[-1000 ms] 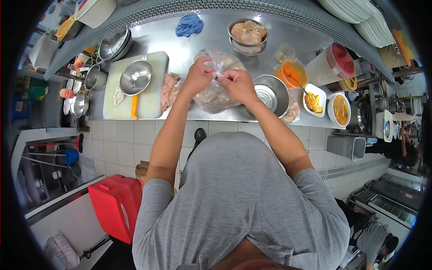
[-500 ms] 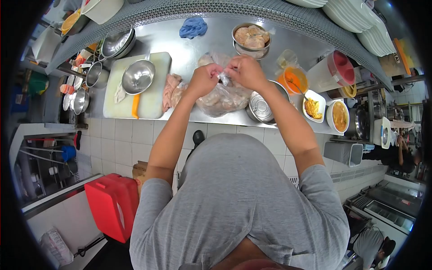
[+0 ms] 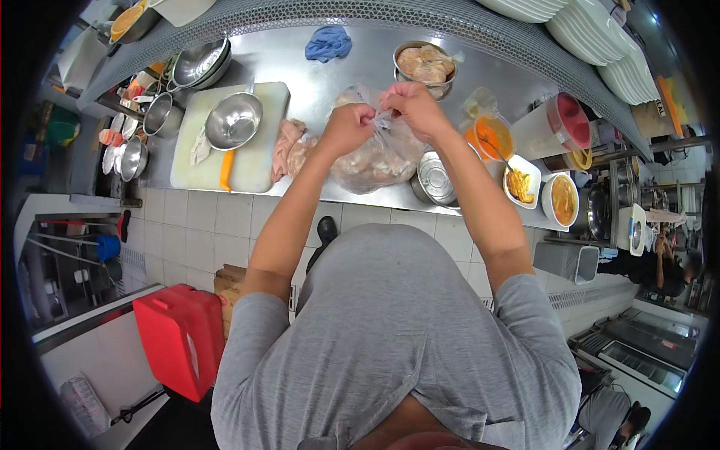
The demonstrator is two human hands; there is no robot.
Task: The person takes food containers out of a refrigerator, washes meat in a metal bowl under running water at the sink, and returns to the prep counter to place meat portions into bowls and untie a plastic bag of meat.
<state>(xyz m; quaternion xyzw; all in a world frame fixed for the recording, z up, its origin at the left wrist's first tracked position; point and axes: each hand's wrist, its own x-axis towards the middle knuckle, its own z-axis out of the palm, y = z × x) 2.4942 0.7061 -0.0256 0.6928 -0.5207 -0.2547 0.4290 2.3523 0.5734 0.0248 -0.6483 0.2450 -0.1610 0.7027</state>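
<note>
A clear plastic bag (image 3: 375,166) filled with pale pinkish pieces rests on the steel table near its front edge. My left hand (image 3: 346,130) pinches the gathered neck of the bag from the left. From the right, my right hand (image 3: 414,109) grips the same twisted plastic, a little higher. Pale raw-looking meat (image 3: 288,148) lies just left of the bag. To the right, partly behind my right forearm, is a round metal container (image 3: 435,180). A metal bowl (image 3: 424,63) holding bagged pale pieces stands behind my right hand.
On the left, a white cutting board (image 3: 262,161) bears a metal bowl (image 3: 233,121) and an orange-handled knife (image 3: 226,172). A blue cloth (image 3: 328,43) lies at the back. Orange liquid (image 3: 491,137), a white dish (image 3: 522,182) and a soup bowl (image 3: 560,200) stand right. A person (image 3: 660,270) is far right.
Both hands still hold the bag's neck, which is pulled up and twisted differently. My right hand has moved up and right relative to my left. The whole view has shifted slightly.
</note>
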